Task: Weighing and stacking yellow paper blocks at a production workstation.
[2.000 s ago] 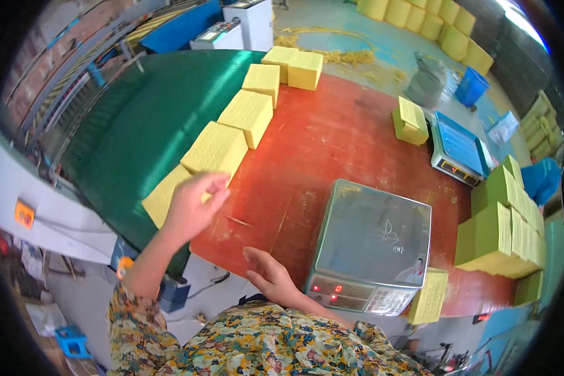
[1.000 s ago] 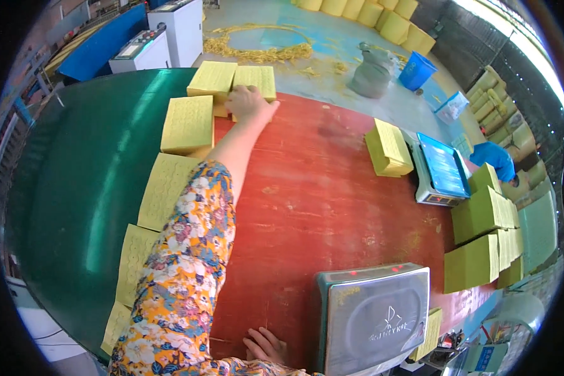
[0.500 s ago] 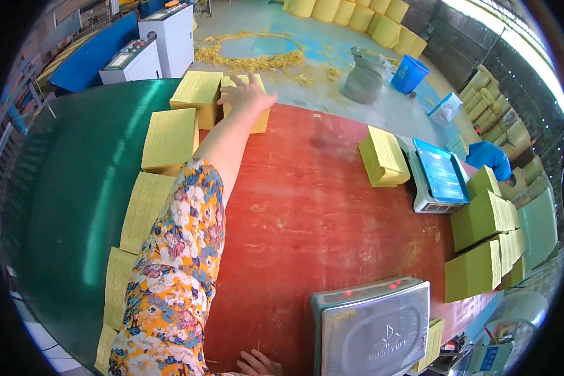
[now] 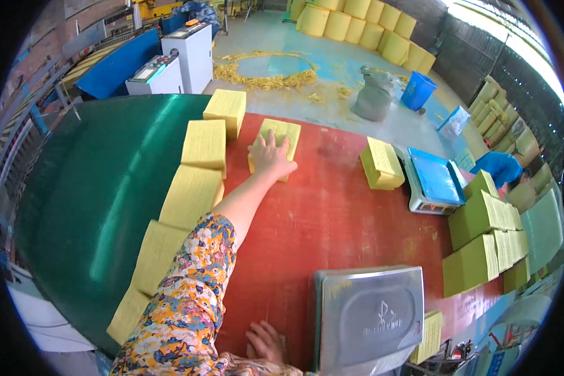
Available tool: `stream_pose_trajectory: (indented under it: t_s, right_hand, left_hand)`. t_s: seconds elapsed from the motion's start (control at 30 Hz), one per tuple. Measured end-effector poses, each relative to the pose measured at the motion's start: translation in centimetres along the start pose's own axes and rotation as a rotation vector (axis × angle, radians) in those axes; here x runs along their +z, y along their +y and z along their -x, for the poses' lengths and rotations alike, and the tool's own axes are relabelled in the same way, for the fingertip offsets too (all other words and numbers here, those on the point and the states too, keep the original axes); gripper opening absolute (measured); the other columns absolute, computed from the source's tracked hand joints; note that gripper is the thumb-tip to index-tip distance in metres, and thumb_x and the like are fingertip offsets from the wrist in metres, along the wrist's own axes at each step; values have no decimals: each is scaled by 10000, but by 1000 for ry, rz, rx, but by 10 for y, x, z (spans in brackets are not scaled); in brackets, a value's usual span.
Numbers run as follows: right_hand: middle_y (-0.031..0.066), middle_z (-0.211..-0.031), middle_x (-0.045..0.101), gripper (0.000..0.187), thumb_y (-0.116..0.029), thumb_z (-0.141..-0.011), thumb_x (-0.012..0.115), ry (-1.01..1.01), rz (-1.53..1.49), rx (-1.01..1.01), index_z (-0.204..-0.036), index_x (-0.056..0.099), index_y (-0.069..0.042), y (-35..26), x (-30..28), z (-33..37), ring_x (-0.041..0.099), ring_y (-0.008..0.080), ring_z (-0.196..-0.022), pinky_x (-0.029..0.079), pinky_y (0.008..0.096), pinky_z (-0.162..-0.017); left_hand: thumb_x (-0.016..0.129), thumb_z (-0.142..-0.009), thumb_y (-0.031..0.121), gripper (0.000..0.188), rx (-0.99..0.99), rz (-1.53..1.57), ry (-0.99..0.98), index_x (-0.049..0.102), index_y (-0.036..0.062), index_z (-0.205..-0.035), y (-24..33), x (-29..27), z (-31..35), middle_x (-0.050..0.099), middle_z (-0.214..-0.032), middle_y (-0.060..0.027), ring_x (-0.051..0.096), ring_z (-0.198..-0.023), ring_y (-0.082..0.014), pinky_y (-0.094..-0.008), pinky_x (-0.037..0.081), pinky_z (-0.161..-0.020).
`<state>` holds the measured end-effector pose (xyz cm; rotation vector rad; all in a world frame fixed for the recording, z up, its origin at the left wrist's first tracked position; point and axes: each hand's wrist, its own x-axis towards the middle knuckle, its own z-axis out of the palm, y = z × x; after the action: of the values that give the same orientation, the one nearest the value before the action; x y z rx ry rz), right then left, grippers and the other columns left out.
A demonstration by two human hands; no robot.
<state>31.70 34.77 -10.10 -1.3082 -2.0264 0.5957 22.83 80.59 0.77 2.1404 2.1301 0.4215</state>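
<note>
A stack of yellow paper [image 4: 289, 130] stands on the red table top [image 4: 332, 232], at the far side. My left hand [image 4: 272, 158] spans this stack, fingers spread over its top and the thumb at its right edge. My right hand [image 4: 266, 341] rests near the table's front edge, fingers apart, holding nothing; part of it is cut off by my floral sleeve. Along the left runs a row of similar yellow paper stacks [image 4: 203, 143], on the border with the green surface [image 4: 100, 188]. To the right of my right hand sits a grey, lidded device [image 4: 370, 319].
A scale with a blue tray [image 4: 433, 175] stands at the right beside one yellow stack [image 4: 382, 163]. More stacks [image 4: 470, 266] line the right edge. Beyond the table are a grey sack [image 4: 374, 97], a blue bin [image 4: 418, 91], and a bent-over person in blue [image 4: 498, 168].
The stack under my left hand has moved nearer to me, away from the stack beside it. My view has shifted slightly. The right hand shows more of its fingers.
</note>
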Motion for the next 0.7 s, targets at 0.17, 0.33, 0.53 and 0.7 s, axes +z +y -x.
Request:
stream_pose_trajectory:
  t_s: [0.17, 0.33, 0.53, 0.7]
  right_hand:
    - [132, -1331, 563, 345, -53, -751, 673, 74, -62, -11, -1094, 655, -82, -2, 2, 1, 498, 363, -1268, 427, 542, -972]
    - [166, -1267, 584, 285, -40, -789, 642, 35, -238, -49, -1073, 641, -53, -33, -13, 19, 505, 379, -1242, 430, 519, -985]
    - [123, -1019, 685, 231, -86, -843, 654, -399, -763, 63, -1065, 655, -22, -34, -43, 98, 674, 298, -930, 526, 329, -847]
    - [77, -1069, 672, 286, -109, -899, 642, -742, -1471, 847, -1155, 626, 17, -3, -63, 143, 645, 182, -991, 511, 307, -881]
  left_hand:
    - [677, -699, 433, 862, 137, -62, 9, 383, 271, -1493, 16, -15, 130, 273, -1574, -173, 240, -1428, -448, -671, 274, -1087]
    - [691, -701, 421, 847, 224, -112, 14, 400, 250, -1477, 11, -36, 274, 277, -1565, -194, 263, -1415, -441, -638, 312, -1079]
    - [733, -693, 394, 872, 288, -120, -17, 399, 239, -1484, 9, -66, 433, 282, -1556, -199, 268, -1398, -457, -607, 324, -1057]
    - [738, -700, 369, 861, 182, -140, -91, 412, 197, -1478, 18, -93, 534, 246, -1570, -207, 248, -1406, -468, -600, 284, -1083]
